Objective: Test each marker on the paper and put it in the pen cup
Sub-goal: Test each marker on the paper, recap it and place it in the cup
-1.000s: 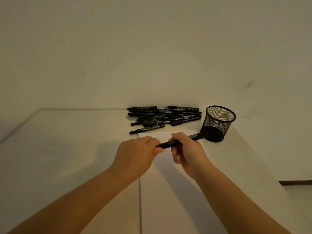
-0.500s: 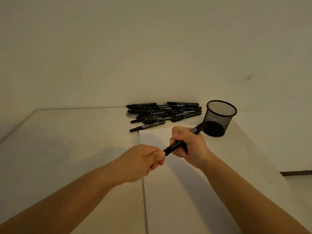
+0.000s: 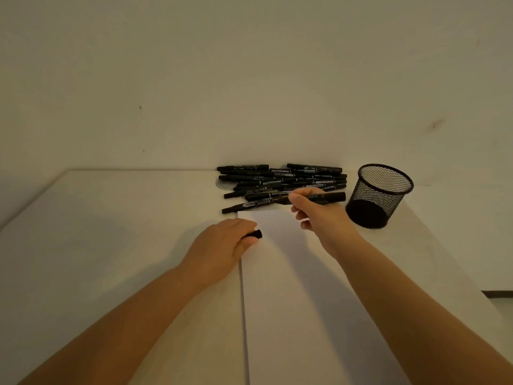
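Observation:
My right hand [image 3: 313,215] grips a black marker [image 3: 331,197] above the far end of the white paper [image 3: 291,273], its uncapped tip pointing left. My left hand [image 3: 222,245] rests at the paper's left edge and pinches the black marker cap [image 3: 254,234]. A pile of several black markers [image 3: 280,182] lies at the back of the table, just beyond the paper. The black mesh pen cup [image 3: 380,194] stands to the right of my right hand, and no marker shows inside it.
The white table [image 3: 111,232] meets a plain wall at the back. Its right edge runs diagonally past the cup, with floor [image 3: 499,301] showing beyond. A round grommet [image 3: 222,183] lies partly under the marker pile.
The cap has come off the marker: my left hand moved left and down with it, while my right hand carried the marker up to the paper's far end.

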A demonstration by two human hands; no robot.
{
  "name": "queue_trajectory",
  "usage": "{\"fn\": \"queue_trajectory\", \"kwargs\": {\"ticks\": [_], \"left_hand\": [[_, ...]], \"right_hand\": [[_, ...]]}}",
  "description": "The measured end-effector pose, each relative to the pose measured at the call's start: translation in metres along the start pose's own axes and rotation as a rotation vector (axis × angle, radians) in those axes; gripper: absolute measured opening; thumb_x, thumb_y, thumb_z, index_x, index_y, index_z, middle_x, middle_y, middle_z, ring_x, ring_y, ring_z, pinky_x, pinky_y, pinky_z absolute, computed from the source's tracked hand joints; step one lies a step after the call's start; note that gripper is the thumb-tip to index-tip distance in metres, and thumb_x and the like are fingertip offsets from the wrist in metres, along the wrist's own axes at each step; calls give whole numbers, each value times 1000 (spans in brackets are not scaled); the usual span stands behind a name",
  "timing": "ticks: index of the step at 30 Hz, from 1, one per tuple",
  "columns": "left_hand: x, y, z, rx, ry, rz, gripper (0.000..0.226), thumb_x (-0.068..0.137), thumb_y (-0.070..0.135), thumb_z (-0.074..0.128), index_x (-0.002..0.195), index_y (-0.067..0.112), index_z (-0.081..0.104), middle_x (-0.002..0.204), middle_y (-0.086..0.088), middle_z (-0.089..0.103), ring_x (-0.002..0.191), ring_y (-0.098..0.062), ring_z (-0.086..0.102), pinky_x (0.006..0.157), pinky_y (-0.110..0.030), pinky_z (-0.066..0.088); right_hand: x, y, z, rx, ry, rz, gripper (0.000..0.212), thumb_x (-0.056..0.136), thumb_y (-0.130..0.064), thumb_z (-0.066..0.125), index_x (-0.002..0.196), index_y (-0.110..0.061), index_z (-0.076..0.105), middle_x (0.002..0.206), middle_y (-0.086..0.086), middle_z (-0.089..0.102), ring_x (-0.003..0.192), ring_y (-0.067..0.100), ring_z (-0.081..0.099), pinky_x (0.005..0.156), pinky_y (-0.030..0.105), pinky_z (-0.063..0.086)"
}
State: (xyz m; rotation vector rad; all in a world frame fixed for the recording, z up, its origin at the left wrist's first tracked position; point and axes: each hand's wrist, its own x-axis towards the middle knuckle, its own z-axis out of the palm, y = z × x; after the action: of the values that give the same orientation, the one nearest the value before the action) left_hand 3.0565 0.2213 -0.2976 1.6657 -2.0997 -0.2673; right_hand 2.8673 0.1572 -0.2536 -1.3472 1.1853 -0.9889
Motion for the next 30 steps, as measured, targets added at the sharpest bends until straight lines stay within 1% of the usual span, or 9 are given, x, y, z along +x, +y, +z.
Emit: {"fn": "queue_trajectory", "kwargs": {"ticks": [3, 6, 10, 15, 18, 20, 22, 26, 30], "left_hand": [[0, -6, 7, 46, 4, 16, 36, 96, 35, 37, 128, 22, 49, 128, 3, 56, 116, -13, 50, 97, -28, 37], [1, -10, 8, 24, 0, 27, 36, 96, 35, 37, 128, 24, 49, 129, 5, 55, 117, -12, 48, 98, -29, 36], [3, -11, 9, 28, -13, 40, 37, 97, 36, 33, 129, 24, 47, 128, 6, 54, 116, -11, 46, 97, -26, 34], [1, -11, 5, 13, -21, 22, 36, 96, 36, 30, 122, 21, 50, 118, 1, 58, 103, -15, 52, 90, -31, 40], [1, -11, 3, 16, -43, 5, 35, 96, 37, 30, 120, 21, 50, 115, 1, 58, 99, -15, 53, 87, -32, 42], [1, -12, 2, 19, -59, -2, 35, 96, 38, 29, 119, 22, 50, 113, 1, 58, 98, -15, 52, 85, -31, 42], [1, -13, 1, 7, -65, -6, 35, 96, 38, 30, 118, 22, 51, 111, 1, 59, 95, -15, 52, 82, -30, 42], [0, -14, 1, -19, -67, -6, 33, 96, 37, 32, 117, 21, 52, 109, 1, 60, 96, -16, 53, 83, -33, 43], [0, -13, 0, -31, -61, -2, 31, 96, 36, 33, 115, 22, 53, 108, 3, 60, 96, -16, 54, 83, -35, 44]], "right_hand": [[15, 3, 22, -5, -29, 21, 6, 87, -23, 61, 83, -21, 64, 69, -2, 68, 60, 7, 61, 53, 21, 48], [29, 13, 41, -17, 88, -4, 14, 87, -22, 59, 75, -17, 62, 61, -1, 65, 51, 5, 58, 49, 19, 43], [34, 36, 46, -83, 184, -97, 20, 84, -18, 57, 64, -20, 57, 52, -4, 60, 48, 3, 55, 50, 17, 42], [36, 42, 50, -198, 55, -223, 12, 83, -19, 60, 74, -25, 56, 59, -2, 65, 57, 1, 61, 57, 15, 47], [35, 42, 53, -238, -39, -254, 10, 83, -22, 62, 77, -26, 56, 65, -2, 68, 64, 4, 65, 67, 22, 52], [34, 42, 53, -268, -37, -256, 11, 83, -22, 62, 77, -27, 56, 68, -2, 68, 69, 9, 66, 69, 25, 52], [35, 42, 53, -295, 3, -255, 14, 83, -20, 61, 75, -28, 53, 69, -3, 64, 70, 11, 63, 64, 24, 49], [36, 41, 51, -300, 51, -225, 17, 81, -15, 59, 70, -25, 50, 64, -4, 56, 62, 10, 54, 55, 21, 41], [35, 40, 45, -314, 167, -195, 18, 80, -15, 58, 69, -26, 48, 62, -7, 54, 55, 3, 51, 49, 17, 36]]}}
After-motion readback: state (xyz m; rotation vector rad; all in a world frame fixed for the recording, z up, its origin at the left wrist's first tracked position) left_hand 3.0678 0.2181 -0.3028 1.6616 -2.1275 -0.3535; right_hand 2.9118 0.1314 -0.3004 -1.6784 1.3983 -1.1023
